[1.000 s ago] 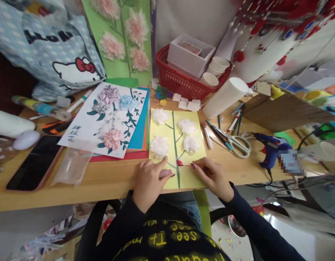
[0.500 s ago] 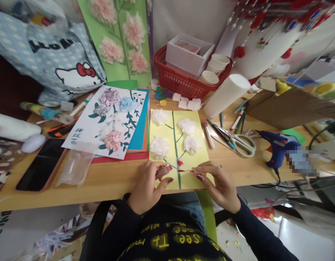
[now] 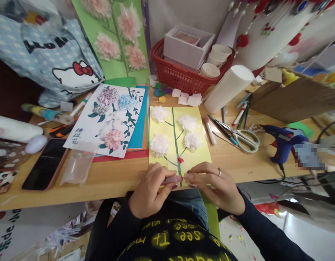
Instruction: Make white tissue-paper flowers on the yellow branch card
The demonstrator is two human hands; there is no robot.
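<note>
My left hand (image 3: 153, 188) is closed round a small dusky-pink tube (image 3: 173, 179) that looks like a lip gloss tube, lying sideways with its mouth to the right. My right hand (image 3: 210, 183) pinches a thin red-tipped applicator wand (image 3: 183, 178) at that mouth; most of the wand is hidden by the tube and fingers. Beneath both hands lies a yellow sheet (image 3: 167, 127) with white ruffled flowers (image 3: 187, 123) and a painted green stem (image 3: 175, 136). Beside the lower stem is a small red mark (image 3: 180, 160).
To the left are a white flower picture (image 3: 86, 134) on coloured paper, a clear plastic sleeve (image 3: 77, 168) and a phone (image 3: 45, 165). Scissors (image 3: 246, 139), a brush (image 3: 210, 132), pens and a blue glue gun (image 3: 283, 141) lie right. A red basket (image 3: 180, 78) stands behind.
The red-tipped wand was outside the tube, over the stem; now its tip is at the tube's mouth. My hands have come closer together, the left moving right and slightly down.
</note>
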